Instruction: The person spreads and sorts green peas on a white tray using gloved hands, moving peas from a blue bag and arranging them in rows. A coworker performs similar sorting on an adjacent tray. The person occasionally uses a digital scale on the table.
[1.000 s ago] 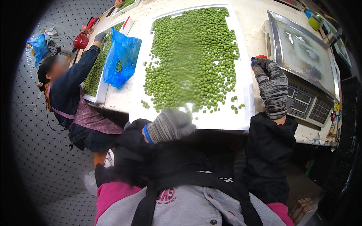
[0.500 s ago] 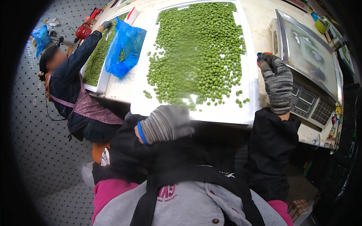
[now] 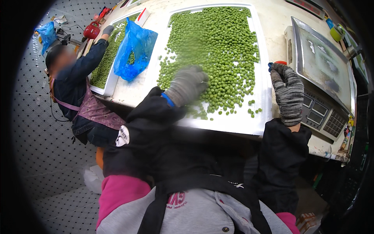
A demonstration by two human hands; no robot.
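Loose green peas (image 3: 230,58) cover much of a white foam tray (image 3: 249,124) in front of me. My left hand (image 3: 187,84), in a grey knit glove with a blue cuff edge, is over the peas at the tray's near left part. Motion smears its fingers, so their grip is unclear. To the right of the tray, my right hand (image 3: 288,91) wears a striped grey glove. Its fingers are curled at a small red-and-blue object (image 3: 279,62), mostly hidden by the glove, whose kind I cannot make out.
A weighing scale (image 3: 321,58) with a metal plate stands at the right. Left of my tray lies a blue plastic bag (image 3: 134,48). Beyond it, a co-worker (image 3: 78,82) reaches into another white tray (image 3: 109,87) of peas. A red bag (image 3: 91,30) is behind it.
My left hand has moved forward and up from the tray's near edge onto the peas. My right hand stays beside the scale. The whole view has shifted slightly.
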